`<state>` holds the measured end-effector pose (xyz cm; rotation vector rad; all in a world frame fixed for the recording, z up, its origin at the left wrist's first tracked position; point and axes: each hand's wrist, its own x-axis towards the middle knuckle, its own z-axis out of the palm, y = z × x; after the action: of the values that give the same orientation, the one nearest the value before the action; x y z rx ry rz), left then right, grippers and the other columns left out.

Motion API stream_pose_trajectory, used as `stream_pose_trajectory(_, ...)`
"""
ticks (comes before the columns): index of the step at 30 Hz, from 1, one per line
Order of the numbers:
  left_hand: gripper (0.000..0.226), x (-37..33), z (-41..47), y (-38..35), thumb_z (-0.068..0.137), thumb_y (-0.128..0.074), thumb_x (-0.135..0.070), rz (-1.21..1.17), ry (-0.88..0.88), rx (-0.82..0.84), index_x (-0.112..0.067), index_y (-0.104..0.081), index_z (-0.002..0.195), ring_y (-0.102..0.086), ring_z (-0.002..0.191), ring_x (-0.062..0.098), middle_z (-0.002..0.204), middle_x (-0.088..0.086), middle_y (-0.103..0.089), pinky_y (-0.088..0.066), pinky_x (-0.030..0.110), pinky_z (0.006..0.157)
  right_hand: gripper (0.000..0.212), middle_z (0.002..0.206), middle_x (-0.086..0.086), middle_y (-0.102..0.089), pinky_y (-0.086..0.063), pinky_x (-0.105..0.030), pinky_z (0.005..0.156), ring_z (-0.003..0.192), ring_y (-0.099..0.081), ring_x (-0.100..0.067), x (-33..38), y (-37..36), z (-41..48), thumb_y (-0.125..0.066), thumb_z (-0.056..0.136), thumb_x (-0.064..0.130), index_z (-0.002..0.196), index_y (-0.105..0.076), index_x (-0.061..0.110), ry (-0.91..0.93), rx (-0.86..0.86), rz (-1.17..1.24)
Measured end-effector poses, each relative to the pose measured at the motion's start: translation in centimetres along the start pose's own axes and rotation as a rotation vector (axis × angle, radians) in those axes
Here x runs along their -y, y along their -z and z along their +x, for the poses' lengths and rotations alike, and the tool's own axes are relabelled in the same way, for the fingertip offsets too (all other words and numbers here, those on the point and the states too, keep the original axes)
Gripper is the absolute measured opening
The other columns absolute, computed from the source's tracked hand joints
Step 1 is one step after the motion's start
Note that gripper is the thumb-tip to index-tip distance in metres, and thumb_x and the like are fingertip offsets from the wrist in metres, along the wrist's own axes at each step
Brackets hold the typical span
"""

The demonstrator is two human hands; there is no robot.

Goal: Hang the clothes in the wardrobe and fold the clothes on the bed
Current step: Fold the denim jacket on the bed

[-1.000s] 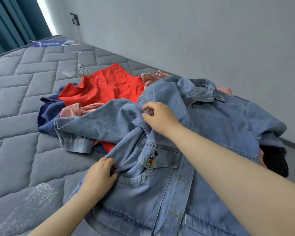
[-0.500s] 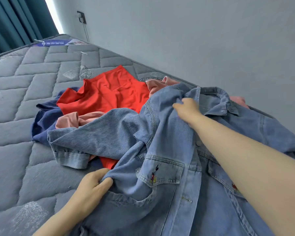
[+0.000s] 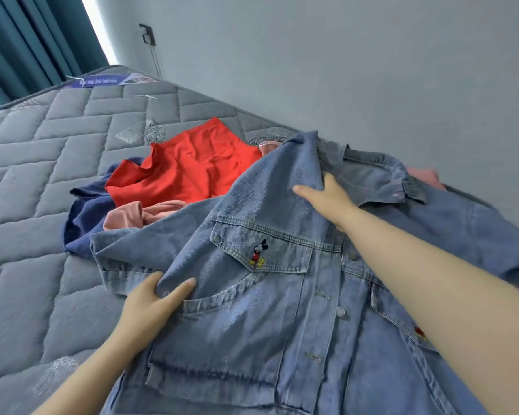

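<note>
A light blue denim jacket (image 3: 285,319) with a small cartoon mouse patch on its chest pocket lies spread front-up across the near right of the mattress. My left hand (image 3: 153,304) pinches the jacket's left side near the armhole. My right hand (image 3: 327,196) grips the jacket's front panel just below the collar. Behind the jacket lies a pile of clothes: a red garment (image 3: 189,169), a pink garment (image 3: 129,217) and a navy garment (image 3: 84,217), all partly under the jacket's sleeve.
The grey quilted mattress (image 3: 42,175) stretches left and away. A grey wall (image 3: 342,70) runs along its right side, with a wall socket and cable (image 3: 148,34). Teal curtains (image 3: 27,40) hang at the far left. Another pink cloth (image 3: 423,178) shows past the collar.
My right hand moved from the jacket's middle up to the collar and pulled the front panel open and flatter. My left hand kept its hold by the sleeve. The view moved closer.
</note>
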<state>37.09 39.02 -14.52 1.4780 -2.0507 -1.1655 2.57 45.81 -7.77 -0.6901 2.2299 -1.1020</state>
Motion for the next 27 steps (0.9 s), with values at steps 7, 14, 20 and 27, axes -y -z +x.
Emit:
stream_pose_trajectory(7, 0.029, 0.6, 0.2, 0.0, 0.07, -0.079, -0.047, 0.082, -0.045, 0.033, -0.026, -0.063, 0.08, -0.059, 0.072, -0.002, 0.076, -0.012, -0.068, -0.042, 0.02, 0.058, 0.08, 0.144, -0.002, -0.047, -0.041, -0.044, 0.106, 0.129, -0.048, -0.023, -7.5, -0.5, -7.4, -0.071, 0.077, 0.053, 0.14, -0.041, 0.014, -0.174, 0.075, 0.031)
stream_pose_trajectory(14, 0.051, 3.3, -4.9, 2.3, 0.065, -0.08, -0.056, 0.223, 0.012, 0.156, -0.022, -0.057, 0.094, -0.057, 0.081, 0.011, 0.09, -0.007, -0.063, -0.043, 0.031, 0.065, 0.032, 0.09, -0.023, -0.067, -0.053, -0.04, 0.076, 0.081, -0.065, -0.033, -11.3, -1.9, -19.4, -0.066, 0.091, 0.025, 0.101, -0.063, -0.005, -0.13, -0.013, 0.03)
stream_pose_trajectory(20, 0.054, 3.5, -3.3, 2.5, 0.069, -0.077, -0.056, 0.247, 0.096, 0.193, -0.018, -0.062, 0.103, -0.056, 0.086, 0.02, 0.099, 0.0, -0.066, -0.042, 0.033, 0.074, 0.019, 0.092, -0.011, -0.064, -0.06, -0.033, 0.067, 0.076, -0.062, -0.016, -11.3, -2.9, -20.9, -0.063, 0.093, 0.026, 0.084, -0.056, 0.01, -0.308, 0.142, 0.179)
stream_pose_trajectory(27, 0.053, 3.5, -4.1, 3.5, 0.06, -0.085, -0.052, 0.249, 0.104, 0.267, -0.02, -0.064, 0.097, -0.06, 0.086, 0.017, 0.094, -0.002, -0.067, -0.046, 0.032, 0.075, 0.018, 0.072, -0.009, -0.052, -0.053, -0.029, 0.062, 0.059, -0.055, -0.017, -15.3, -6.3, -26.2, -0.063, 0.091, 0.007, 0.077, -0.052, 0.007, -0.415, 0.164, 0.152)
